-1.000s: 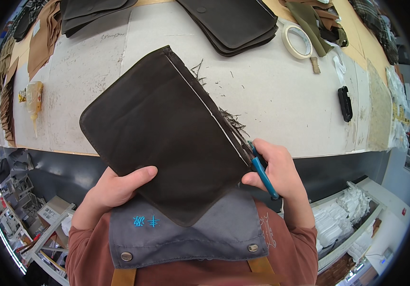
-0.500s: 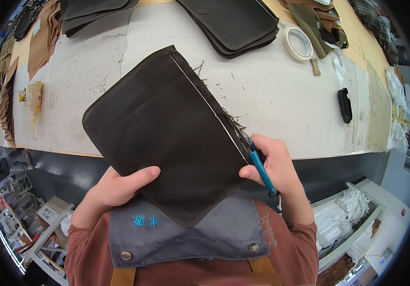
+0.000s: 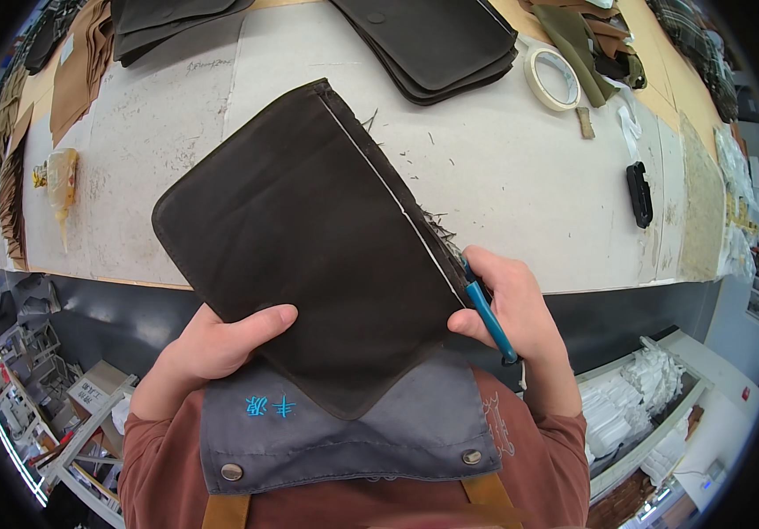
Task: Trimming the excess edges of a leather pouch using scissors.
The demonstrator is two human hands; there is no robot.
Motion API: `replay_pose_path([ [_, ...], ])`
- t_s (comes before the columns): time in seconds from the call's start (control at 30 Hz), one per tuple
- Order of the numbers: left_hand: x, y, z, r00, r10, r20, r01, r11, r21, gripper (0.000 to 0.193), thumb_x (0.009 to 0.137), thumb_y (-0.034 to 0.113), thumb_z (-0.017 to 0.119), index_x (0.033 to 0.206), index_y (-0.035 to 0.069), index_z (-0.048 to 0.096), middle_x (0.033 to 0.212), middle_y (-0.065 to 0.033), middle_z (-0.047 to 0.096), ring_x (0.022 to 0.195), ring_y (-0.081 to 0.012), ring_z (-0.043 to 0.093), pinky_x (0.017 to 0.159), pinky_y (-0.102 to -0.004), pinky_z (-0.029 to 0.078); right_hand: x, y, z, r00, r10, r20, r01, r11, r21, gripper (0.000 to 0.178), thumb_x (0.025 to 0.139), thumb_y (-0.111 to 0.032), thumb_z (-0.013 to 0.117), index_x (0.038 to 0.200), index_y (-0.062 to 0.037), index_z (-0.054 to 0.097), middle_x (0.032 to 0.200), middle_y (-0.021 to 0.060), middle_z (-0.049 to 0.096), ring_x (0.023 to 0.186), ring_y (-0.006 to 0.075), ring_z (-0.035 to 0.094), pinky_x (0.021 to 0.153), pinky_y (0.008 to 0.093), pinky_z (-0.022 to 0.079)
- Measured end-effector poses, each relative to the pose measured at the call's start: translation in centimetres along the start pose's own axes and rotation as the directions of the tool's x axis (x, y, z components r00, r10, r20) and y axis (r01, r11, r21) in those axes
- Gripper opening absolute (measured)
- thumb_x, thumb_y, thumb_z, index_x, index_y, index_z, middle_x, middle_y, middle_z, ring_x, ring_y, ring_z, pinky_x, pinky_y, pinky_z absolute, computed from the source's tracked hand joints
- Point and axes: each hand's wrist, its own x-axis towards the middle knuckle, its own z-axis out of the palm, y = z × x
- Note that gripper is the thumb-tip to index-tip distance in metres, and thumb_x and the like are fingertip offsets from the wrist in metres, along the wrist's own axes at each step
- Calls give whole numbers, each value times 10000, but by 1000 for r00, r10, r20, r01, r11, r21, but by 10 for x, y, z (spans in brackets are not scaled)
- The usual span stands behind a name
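A flat, dark brown-black panel (image 3: 309, 238) with rounded left and bottom corners is held slantwise across the near edge of the desk (image 3: 529, 203), its lowest corner well past that edge. A pale line runs along its straight right side. Teal-handled cutters (image 3: 489, 324) slant beside that side's lower end, blades mostly hidden.

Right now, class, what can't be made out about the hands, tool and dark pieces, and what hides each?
Head view, left hand: most of its fingers are hidden behind the dark panel.
Head view, blue-handled tool: its working end is covered by the right hand and the panel's edge.
Head view, dark stack at upper left: cut off by the picture's upper edge.
Head view, dark trimmings: too small to count.
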Motion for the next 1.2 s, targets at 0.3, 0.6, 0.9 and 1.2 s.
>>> replay_pose_path([
  [0.3,1,-2,0,1000,8,-3,-8,1000,-13,460,822,-6,568,1262,-35,438,1219,-147,533,1096,-247,542,928,-365,446,4,-3,1,1000,11,-5,-11,997,78,702,595,-678,713,659,-45,416,547,54,413,506,218,441,508,314,386],
  [0.6,1,-2,-1,1000,-3,9,3,1000,-28,460,827,-7,567,1267,-30,434,1223,-142,528,1100,-248,538,930,-373,445,2,-2,2,999,-10,-48,17,990,143,636,585,-570,789,623,-43,435,517,35,411,474,164,402,475,282,369],
  [0.9,3,-2,-2,1000,7,16,-7,1000,-22,462,827,-10,570,1268,-30,433,1230,-148,525,1110,-258,532,940,-379,439,1,-1,3,996,-24,-91,39,985,166,612,570,-517,825,608,-40,442,509,23,398,475,136,364,461,265,359],
  [1.2,3,0,2,1000,14,21,-14,1000,-11,406,860,56,565,1244,-34,466,1206,-116,542,1091,-210,526,925,-337,429,-1,5,8,990,-36,-136,57,987,153,648,553,-552,818,584,-39,422,498,27,373,475,135,326,439,263,341],
])
